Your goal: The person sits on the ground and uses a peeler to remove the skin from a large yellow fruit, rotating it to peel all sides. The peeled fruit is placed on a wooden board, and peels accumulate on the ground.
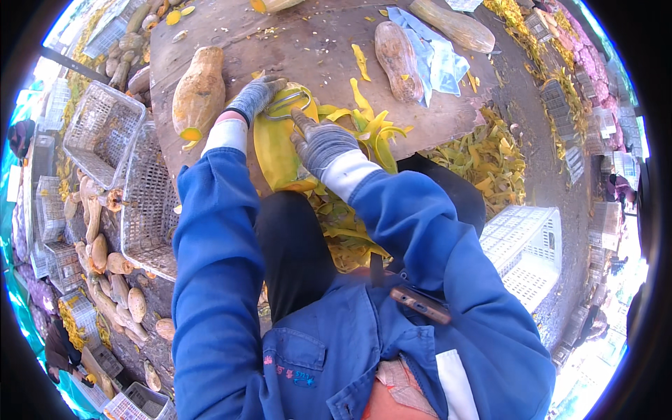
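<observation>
My left hand (257,97), in a grey knit glove, grips the far end of a largely peeled squash (275,152). The squash lies on a wooden board (315,47), its near end at the board's edge by my knee. A metal wire-framed peeler (287,104) lies against the squash's upper side. My gloved right hand (323,139) is closed on it, the grip partly hidden by the fingers. Strips of yellow-green peel (375,128) are piled right of that hand. An unpeeled squash (199,92) with a cut end sits left of my left hand.
Unpeeled squashes (399,60) and a blue cloth (443,65) lie at the board's far right. Peelings (491,168) heap below its right edge. A plastic crate (149,210) stands left, a white crate (520,252) right. Squashes (118,294) cover the left ground; a person (63,346) works beyond.
</observation>
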A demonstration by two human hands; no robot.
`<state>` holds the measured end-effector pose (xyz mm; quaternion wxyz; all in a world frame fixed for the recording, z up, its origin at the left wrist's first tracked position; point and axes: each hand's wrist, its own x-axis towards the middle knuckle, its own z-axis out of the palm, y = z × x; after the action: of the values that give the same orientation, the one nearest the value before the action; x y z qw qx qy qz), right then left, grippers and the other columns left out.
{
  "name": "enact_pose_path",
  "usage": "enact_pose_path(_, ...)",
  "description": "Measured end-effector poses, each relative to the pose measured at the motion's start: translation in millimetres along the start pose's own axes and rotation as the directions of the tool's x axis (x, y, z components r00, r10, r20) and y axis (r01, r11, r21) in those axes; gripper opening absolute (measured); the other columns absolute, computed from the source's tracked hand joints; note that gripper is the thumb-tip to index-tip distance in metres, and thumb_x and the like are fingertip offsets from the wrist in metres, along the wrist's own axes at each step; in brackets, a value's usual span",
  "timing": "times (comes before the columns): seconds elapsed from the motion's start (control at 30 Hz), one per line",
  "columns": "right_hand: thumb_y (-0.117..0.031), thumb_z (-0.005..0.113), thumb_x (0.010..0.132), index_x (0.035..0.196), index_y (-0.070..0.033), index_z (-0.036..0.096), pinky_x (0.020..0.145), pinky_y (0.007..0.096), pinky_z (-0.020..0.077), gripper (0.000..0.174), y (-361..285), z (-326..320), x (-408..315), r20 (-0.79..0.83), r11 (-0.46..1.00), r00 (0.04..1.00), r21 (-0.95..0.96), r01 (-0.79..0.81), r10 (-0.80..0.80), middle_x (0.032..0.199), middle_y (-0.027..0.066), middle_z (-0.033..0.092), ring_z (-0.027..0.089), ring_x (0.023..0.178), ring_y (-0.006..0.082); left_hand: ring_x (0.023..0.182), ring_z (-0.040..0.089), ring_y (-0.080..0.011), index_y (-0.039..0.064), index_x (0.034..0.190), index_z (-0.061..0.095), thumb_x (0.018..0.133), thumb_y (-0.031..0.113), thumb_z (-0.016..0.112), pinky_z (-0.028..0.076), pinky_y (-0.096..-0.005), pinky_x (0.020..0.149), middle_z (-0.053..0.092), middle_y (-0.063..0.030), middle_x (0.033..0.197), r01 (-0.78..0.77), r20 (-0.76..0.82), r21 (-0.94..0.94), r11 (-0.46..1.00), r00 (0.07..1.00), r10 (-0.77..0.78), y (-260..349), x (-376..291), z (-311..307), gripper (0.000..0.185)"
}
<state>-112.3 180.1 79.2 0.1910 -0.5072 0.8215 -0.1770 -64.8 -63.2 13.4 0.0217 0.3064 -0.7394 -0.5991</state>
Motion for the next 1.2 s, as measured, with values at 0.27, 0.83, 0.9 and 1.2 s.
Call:
enact_pose_path(0.27,-0.033,0.054,0.099,0.145,-0.014,0.044,0.08,0.0506,0.0552,0.052,-5,17,-96,0.021,0.996,0.996,0.035,0.085,-0.085,0.102,0.0237,0.067,0.066,0.082,0.0429,0.121,0.062,-0.0312,0.014,0.131,0.066,0.094,0.053,0.062,0.044,-0.0366,0.106,0.067,-0.015,0.13,-0.06,-0.126,0.228,0.972,0.988,0.09,-20,2,5,0.054)
enact_pose_path(0.83,-0.028,0.067,0.089,0.155,-0.028,0.038,0.054,0.0447,0.0523,0.072,64,70,-109,-0.177,0.966,0.95,-0.091,0.243,-0.256,0.094,0.0206,0.059,0.063,0.064,0.0339,0.106,0.066,-0.0226,0.003,0.136,0.057,0.09,0.038,0.075,0.051,-0.0325,0.095,0.068,-0.0147,0.121,0.028,-0.306,0.103,0.994,0.952,0.005,8,-42,22,0.061)
enact_pose_path(0.9,-0.028,0.066,0.089,0.155,-0.032,0.037,0.057,0.0445,0.0535,0.072,80,80,-128,-0.14,0.971,0.965,-0.117,0.208,-0.224,0.095,0.0214,0.06,0.064,0.069,0.0348,0.112,0.065,-0.0215,0.01,0.137,0.06,0.091,0.041,0.071,0.051,-0.0324,0.096,0.066,-0.015,0.126,0.005,-0.339,0.172,0.985,0.939,0.055,3,-35,20,0.057)
enact_pose_path(1.2,-0.025,0.061,0.094,0.147,-0.025,0.047,0.074,0.0441,0.0564,0.055,75,64,-127,-0.148,0.979,0.969,0.018,0.202,-0.197,0.122,0.0199,0.063,0.064,0.09,0.0378,0.11,0.066,-0.0296,0.004,0.134,0.059,0.09,0.044,0.074,0.051,-0.0363,0.097,0.067,-0.0187,0.125,0.007,-0.368,0.172,0.985,0.928,0.058,-1,-37,23,0.061)
